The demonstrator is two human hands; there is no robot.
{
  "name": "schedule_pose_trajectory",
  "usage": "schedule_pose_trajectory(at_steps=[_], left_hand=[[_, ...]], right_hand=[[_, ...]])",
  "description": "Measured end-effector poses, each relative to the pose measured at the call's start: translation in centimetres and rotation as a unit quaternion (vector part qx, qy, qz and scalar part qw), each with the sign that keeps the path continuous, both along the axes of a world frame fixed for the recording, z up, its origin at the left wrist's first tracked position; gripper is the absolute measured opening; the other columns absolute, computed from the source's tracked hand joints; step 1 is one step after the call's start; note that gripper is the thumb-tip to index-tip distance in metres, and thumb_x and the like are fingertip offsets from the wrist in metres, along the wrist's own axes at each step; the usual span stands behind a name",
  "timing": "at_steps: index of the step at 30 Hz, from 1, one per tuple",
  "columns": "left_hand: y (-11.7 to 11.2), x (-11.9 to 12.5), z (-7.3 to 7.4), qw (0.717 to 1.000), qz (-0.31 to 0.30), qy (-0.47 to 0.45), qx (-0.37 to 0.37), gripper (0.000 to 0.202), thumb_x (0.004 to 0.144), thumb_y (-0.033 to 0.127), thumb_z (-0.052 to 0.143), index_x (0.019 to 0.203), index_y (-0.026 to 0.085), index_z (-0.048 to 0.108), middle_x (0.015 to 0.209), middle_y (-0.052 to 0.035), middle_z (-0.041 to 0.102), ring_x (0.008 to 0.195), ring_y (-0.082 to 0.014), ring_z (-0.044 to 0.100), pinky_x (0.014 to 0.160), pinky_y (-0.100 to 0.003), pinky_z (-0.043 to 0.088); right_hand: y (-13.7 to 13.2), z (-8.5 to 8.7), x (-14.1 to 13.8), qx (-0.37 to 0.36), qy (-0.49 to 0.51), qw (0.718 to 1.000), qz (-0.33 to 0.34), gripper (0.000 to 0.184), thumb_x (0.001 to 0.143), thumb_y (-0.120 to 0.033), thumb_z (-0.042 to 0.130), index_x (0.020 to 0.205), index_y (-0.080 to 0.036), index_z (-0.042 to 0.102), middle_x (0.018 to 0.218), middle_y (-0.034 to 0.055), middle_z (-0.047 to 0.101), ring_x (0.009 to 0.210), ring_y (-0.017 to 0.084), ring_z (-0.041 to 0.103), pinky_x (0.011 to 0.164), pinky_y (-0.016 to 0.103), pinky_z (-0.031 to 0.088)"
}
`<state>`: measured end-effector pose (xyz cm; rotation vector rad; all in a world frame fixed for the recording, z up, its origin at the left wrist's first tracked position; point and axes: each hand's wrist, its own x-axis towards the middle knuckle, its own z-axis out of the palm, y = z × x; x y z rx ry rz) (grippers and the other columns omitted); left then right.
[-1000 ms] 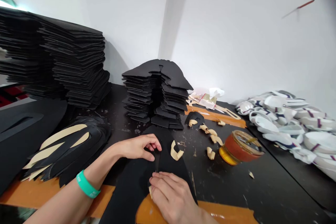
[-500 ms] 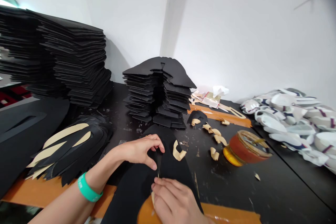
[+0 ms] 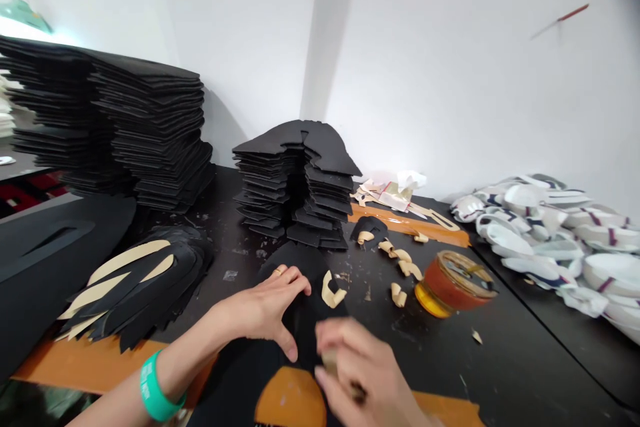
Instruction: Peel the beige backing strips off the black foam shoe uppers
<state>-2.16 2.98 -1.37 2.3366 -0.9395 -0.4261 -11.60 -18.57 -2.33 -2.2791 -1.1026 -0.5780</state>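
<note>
Nearest, a green wristband (image 3: 155,387) on the left wrist, and just past it the left hand (image 3: 263,307), spread wide, fingertips pressing down on a black foam sheet (image 3: 295,263), probably to pin it against the desk (image 3: 290,400), whose orange surface shows under the sheet's near end. Beside it, the right hand (image 3: 360,367), blurred by motion, fingers drawn together around a small tan strip (image 3: 329,361), a firm pinch impossible to confirm. Just right of the left hand, a curled tan peel (image 3: 333,293), with more tan curls (image 3: 399,265) in a loose trail farther right, likely dropped there to stay clear of the sheet. Off to the left, a fanned pile of black foam pieces (image 3: 135,287), overlapped, with tan strips along their faces. To the right, a round glass jar (image 3: 455,283), amber at the base and orange-brown inside, its contents impossible to identify. Farther back, a stack of black foam shapes (image 3: 295,187) in two offset columns, and taller, neatly squared stacks of black foam (image 3: 150,127) at far left, probably piled for compact storage. At far right, a heap of white striped pieces (image 3: 550,233) against the white wall (image 3: 450,80).
</note>
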Motion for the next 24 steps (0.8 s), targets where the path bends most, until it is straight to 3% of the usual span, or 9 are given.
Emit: schedule_pose_trajectory(at_steps=[4,7,11,14,16,18,20,23,24], left_hand=[[1.3,-1.9,-0.6,0.990,0.115,-0.077,-0.004,0.080,0.063,0.056,0.076,0.132,0.031,0.042,0.138,-0.0063,0.036,0.127,-0.0325,0.031,0.108,-0.048,0.032],[2.7,-3.1,-0.9,0.968,0.237,-0.085,0.018,0.082,0.065,0.059,0.073,0.134,0.028,0.042,0.142,-0.0114,0.035,0.131,-0.0371,0.028,0.109,-0.053,0.028],[2.5,-3.9,-0.8,0.953,0.301,-0.038,0.015,0.085,0.058,0.044,0.082,0.131,0.024,0.045,0.134,-0.0128,0.044,0.128,-0.0395,0.034,0.108,-0.054,0.028],[1.4,-4.1,-0.9,0.937,0.343,0.028,-0.059,0.080,0.059,0.028,0.080,0.130,0.026,0.042,0.132,-0.0114,0.046,0.124,-0.0354,0.042,0.105,-0.050,0.034],[1.3,-4.4,-0.6,0.916,0.348,0.092,-0.177,0.072,0.067,0.021,0.070,0.131,0.027,0.038,0.122,-0.0096,0.055,0.115,-0.0288,0.053,0.098,-0.043,0.042],[2.5,-5.3,0.6,0.875,0.330,0.161,-0.315,0.067,0.071,0.019,0.061,0.133,0.026,0.034,0.110,-0.0072,0.062,0.102,-0.0239,0.061,0.088,-0.037,0.049],[5.3,-6.5,2.9,0.831,0.327,0.201,-0.403,0.067,0.070,0.019,0.058,0.132,0.026,0.036,0.107,-0.0054,0.066,0.093,-0.0218,0.064,0.081,-0.033,0.052],[11.8,-8.5,7.3,0.820,0.418,0.124,-0.370,0.060,0.062,0.018,0.061,0.122,0.025,0.053,0.108,-0.0014,0.068,0.099,-0.0224,0.063,0.085,-0.032,0.053],[14.0,-9.0,8.4,0.814,0.460,0.066,-0.349,0.054,0.068,0.020,0.057,0.122,0.024,0.054,0.109,-0.0013,0.067,0.096,-0.0224,0.064,0.084,-0.034,0.053]], right_hand=[[-1.1,-0.9,5.4,-0.056,0.030,0.995,-0.082,0.025,0.084,-0.013,0.055,0.062,-0.018,0.045,0.124,0.0061,0.059,0.119,0.025,0.052,0.096,0.040,0.047],[-2.4,-2.0,7.8,-0.139,-0.008,0.978,-0.154,0.016,0.085,-0.008,0.050,0.074,-0.018,0.054,0.103,0.0057,0.065,0.093,0.020,0.061,0.078,0.034,0.050],[-4.5,-2.4,9.4,-0.254,-0.057,0.919,-0.296,0.015,0.084,-0.006,0.047,0.080,-0.018,0.055,0.079,0.0044,0.059,0.077,0.021,0.058,0.064,0.031,0.045],[-5.8,-2.8,10.1,-0.245,-0.067,0.909,-0.331,0.020,0.085,-0.005,0.042,0.095,-0.018,0.054,0.092,0.0059,0.060,0.078,0.020,0.059,0.063,0.030,0.044],[-6.5,-3.5,10.5,-0.205,-0.081,0.918,-0.329,0.032,0.086,-0.006,0.039,0.114,-0.017,0.049,0.109,0.0085,0.058,0.085,0.020,0.060,0.067,0.030,0.046],[-7.2,-4.2,10.9,-0.184,-0.087,0.929,-0.310,0.035,0.087,-0.009,0.039,0.119,-0.018,0.047,0.111,0.0084,0.059,0.091,0.021,0.060,0.072,0.032,0.048],[-7.8,-4.8,11.3,-0.184,-0.079,0.938,-0.283,0.029,0.087,-0.013,0.040,0.113,-0.020,0.051,0.101,0.0066,0.061,0.090,0.023,0.059,0.074,0.034,0.048],[-8.1,-5.2,11.6,-0.185,-0.069,0.944,-0.265,0.025,0.088,-0.015,0.039,0.105,-0.021,0.056,0.097,0.0062,0.063,0.087,0.024,0.059,0.074,0.037,0.048],[-8.1,-5.4,11.6,-0.184,-0.070,0.944,-0.266,0.026,0.089,-0.016,0.037,0.104,-0.021,0.057,0.098,0.0067,0.063,0.087,0.024,0.059,0.075,0.037,0.048]])
